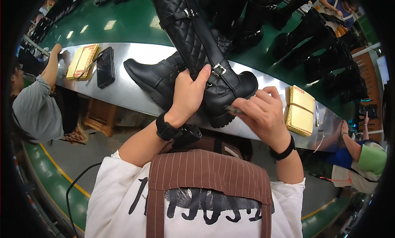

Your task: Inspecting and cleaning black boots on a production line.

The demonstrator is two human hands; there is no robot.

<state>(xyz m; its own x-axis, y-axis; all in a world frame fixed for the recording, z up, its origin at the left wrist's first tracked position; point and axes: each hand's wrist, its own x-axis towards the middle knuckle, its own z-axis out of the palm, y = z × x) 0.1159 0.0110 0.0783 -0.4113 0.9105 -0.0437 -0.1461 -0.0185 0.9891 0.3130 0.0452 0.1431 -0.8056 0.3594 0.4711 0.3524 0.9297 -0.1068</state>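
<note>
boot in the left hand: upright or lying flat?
Upright. The boot has its sole down on the metal bench; the left hand grips its ankle.

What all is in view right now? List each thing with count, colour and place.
quilted tall boot: one, black, upright at the metal ledge, gripped at the ankle
second boot: one, black, lying behind it on the ledge
metal ledge: one, silver, across the middle
yellow pads: stack at right; another at left
phone: one, black, left on ledge
other boots: several, black, on the green belt beyond
co-workers: one at left, one at right
apron: brown striped, bottom centre
left hand: on the boot's ankle
right hand: pinching a small tool at the heel
</note>
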